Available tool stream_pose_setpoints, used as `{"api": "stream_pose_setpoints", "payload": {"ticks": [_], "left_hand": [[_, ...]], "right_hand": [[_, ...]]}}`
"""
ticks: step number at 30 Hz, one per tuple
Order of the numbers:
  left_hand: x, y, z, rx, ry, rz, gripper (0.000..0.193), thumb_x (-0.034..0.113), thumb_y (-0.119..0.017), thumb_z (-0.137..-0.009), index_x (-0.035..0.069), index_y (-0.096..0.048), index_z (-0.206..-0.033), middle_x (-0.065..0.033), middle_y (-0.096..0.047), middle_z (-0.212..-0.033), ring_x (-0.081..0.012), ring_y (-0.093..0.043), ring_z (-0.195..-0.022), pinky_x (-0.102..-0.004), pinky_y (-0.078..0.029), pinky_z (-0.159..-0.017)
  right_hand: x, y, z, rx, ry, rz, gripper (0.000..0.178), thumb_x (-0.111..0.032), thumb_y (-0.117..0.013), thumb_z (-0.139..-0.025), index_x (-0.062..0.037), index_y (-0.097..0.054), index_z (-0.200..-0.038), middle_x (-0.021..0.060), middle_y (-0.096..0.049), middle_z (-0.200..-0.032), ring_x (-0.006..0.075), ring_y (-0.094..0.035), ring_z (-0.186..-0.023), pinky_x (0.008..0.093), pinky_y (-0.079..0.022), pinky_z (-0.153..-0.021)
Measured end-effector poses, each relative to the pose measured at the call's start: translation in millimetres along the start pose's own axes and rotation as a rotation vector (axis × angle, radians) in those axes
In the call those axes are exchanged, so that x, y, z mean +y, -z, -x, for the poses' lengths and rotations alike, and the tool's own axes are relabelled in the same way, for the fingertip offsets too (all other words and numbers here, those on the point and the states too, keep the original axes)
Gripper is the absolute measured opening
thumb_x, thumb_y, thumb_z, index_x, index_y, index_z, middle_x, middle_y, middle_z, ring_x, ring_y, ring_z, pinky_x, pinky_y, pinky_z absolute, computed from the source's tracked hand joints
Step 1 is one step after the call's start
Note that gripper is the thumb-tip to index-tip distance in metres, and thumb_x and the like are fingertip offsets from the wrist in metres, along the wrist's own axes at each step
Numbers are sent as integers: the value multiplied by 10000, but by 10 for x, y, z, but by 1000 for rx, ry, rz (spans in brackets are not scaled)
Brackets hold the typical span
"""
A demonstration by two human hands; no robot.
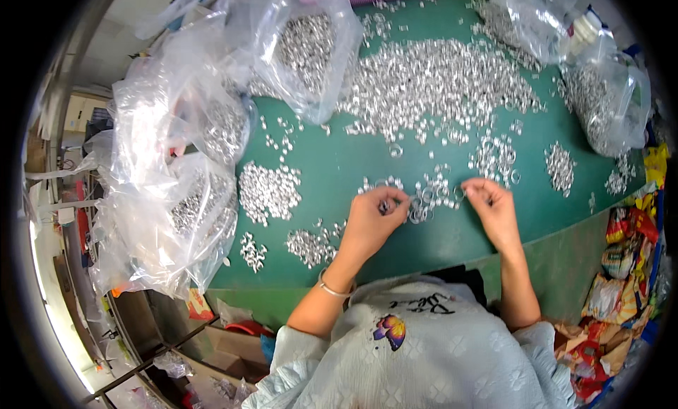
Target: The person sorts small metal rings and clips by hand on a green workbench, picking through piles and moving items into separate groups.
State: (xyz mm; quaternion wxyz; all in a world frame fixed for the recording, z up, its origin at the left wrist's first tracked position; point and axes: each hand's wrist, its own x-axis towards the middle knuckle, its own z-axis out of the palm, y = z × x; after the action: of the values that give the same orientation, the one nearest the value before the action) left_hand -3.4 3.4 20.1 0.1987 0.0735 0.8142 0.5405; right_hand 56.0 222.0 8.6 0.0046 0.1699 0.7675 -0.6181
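Small silvery metal rings lie in heaps on a green table. My left hand is curled closed near the table's front, with a dark or shiny bit showing between its fingers; I cannot make out the piece. Between my hands lies a loose cluster of rings, close to the left fingertips. To its right, my right hand pinches thumb and forefinger together on a small metal ring. Just beyond that hand is another small pile of rings.
A broad heap of metal pieces covers the far middle of the green table. Smaller piles sit at left. Clear plastic bags of pieces stand along the left and far sides, another bag at right. Colourful packages lie beyond the right edge.
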Motion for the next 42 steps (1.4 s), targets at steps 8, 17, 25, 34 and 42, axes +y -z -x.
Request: {"api": "stream_pose_setpoints", "payload": {"ticks": [8, 17, 25, 34, 42], "left_hand": [[1099, 413, -1392, -15, -164, 528, 194, 191, -680, -773, 10, -659, -839, 22, -550, -626, -60, -445, -506, -229, -355, -456], [1110, 260, -1447, -198, 93, 836, 288, 113, -454, -922, -39, -519, -1159, 68, -311, -599, -33, -253, -483, -189, -194, -397], [203, 135, -113, -228, 443, 1048, 281, 112, -436, -932, -28, -512, -1164, 39, -314, -602, -42, -267, -488, -172, -214, -403], [-139, 148, 249, -62, 416, 1092, 260, 74, -418, -926, -24, -517, -1145, 28, -322, -602, -53, -276, -485, -180, -235, -410], [-73, 12, 318, 14, 399, 1012, 246, 81, -449, -922, -21, -519, -1134, 8, -410, -644, -53, -308, -499, -173, -245, -423]], "right_hand": [[-54, -52, -28, -222, -189, -370, 287, -212, -509, -934, 30, -623, -829, -16, -442, -504, 51, -325, -414, 215, -262, -394], [143, 227, -140, -379, -608, -1678, 292, -248, -410, -971, 17, -524, -1013, 34, -477, -752, 109, -417, -549, 224, -307, -395], [-136, 357, 33, 199, -632, -1515, 301, -170, -476, -936, 75, -481, -1111, 151, -546, -1033, 310, -544, -981, 355, -515, -804], [277, 1517, -307, 433, 102, -423, 182, -168, -531, -914, 6, -581, -923, 60, -580, -768, 144, -540, -668, 259, -429, -562], [340, 1463, -540, 559, 582, 1078, 55, -41, -605, -780, -9, -596, -824, 85, -567, -879, 283, -533, -827, 368, -416, -703]]}}
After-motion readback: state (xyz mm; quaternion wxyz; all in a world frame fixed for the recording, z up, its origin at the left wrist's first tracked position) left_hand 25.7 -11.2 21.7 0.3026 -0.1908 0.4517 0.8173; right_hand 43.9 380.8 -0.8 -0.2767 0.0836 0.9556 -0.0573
